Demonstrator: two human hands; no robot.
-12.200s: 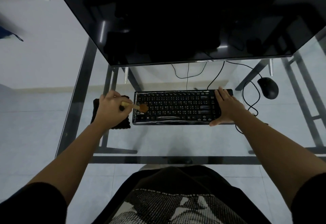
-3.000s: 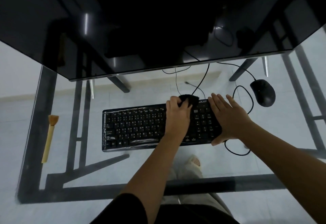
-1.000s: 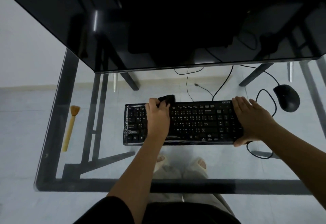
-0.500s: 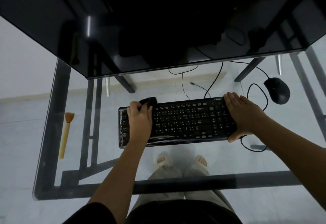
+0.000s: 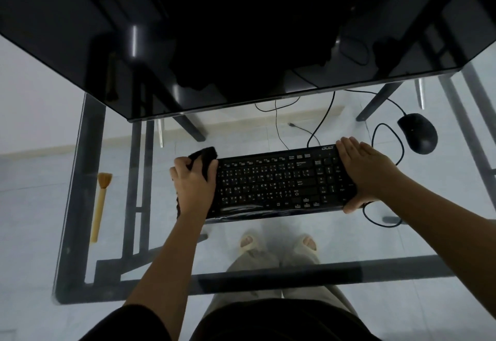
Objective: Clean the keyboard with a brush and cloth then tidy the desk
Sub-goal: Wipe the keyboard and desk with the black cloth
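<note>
The keyboard (image 5: 279,182) lies flat near the middle of the glass desk (image 5: 80,233), its long side running from 9 to 3 o'clock. The left hand (image 5: 193,187) covers its 9 o'clock end, fingers curled tight around a dark cloth (image 5: 205,156) that bulges out past the knuckles toward 12 o'clock and pokes out again under the wrist side; the hand and cloth hide the keys at that end. The right hand (image 5: 362,171) lies flat and open over the 3 o'clock end, fingers together and pointing toward 11 o'clock, thumb hooked around the near edge, holding nothing but the keyboard itself. The brush (image 5: 100,206) lies well apart at 9 o'clock from the keyboard, on the desk's left frame strip, bristles toward 12 o'clock and pale handle toward 6. A black mouse (image 5: 417,132) sits at 2 o'clock from the keyboard, just beyond the right hand, its cable (image 5: 386,131) looping back past the keyboard's right end and under the right wrist. A large dark monitor (image 5: 241,32) leans over the far half of the desk at 12 o'clock, with thin cables trailing beneath it behind the keyboard. Through the glass at 6 o'clock the person's feet in open-toed slippers (image 5: 249,242) show on the pale tiled floor.
</note>
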